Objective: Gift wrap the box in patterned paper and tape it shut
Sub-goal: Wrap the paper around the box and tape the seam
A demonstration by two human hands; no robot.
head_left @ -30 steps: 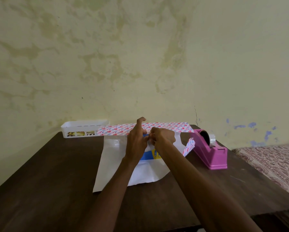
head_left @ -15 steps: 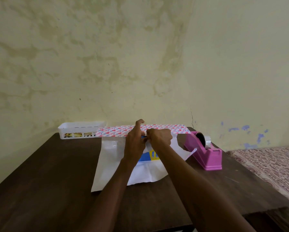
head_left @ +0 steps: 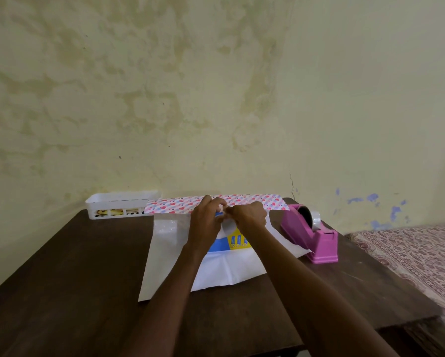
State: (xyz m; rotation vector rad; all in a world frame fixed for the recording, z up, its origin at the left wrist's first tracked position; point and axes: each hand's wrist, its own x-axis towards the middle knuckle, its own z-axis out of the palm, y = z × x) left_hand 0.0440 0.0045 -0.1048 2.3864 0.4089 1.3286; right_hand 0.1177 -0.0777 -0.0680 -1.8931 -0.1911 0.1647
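- Box position: blue-and-yellow printed cardboard box (head_left: 231, 240) lies flat on the white back of the heart-patterned wrapping paper (head_left: 164, 248), mid-way across the dark wooden table (head_left: 74, 266).
- Its long axis seems to run left-right, and it sits just below my fingers.
- My left hand (head_left: 206, 220) and right hand (head_left: 249, 215) meet at its far edge, equally near, wrists low.
- Fingers of both are curled, pinching what seems to be the paper's edge; too small to be sure.
- Pink plastic tape dispenser (head_left: 316, 238) stands at the paper's right corner, nearer my right hand.
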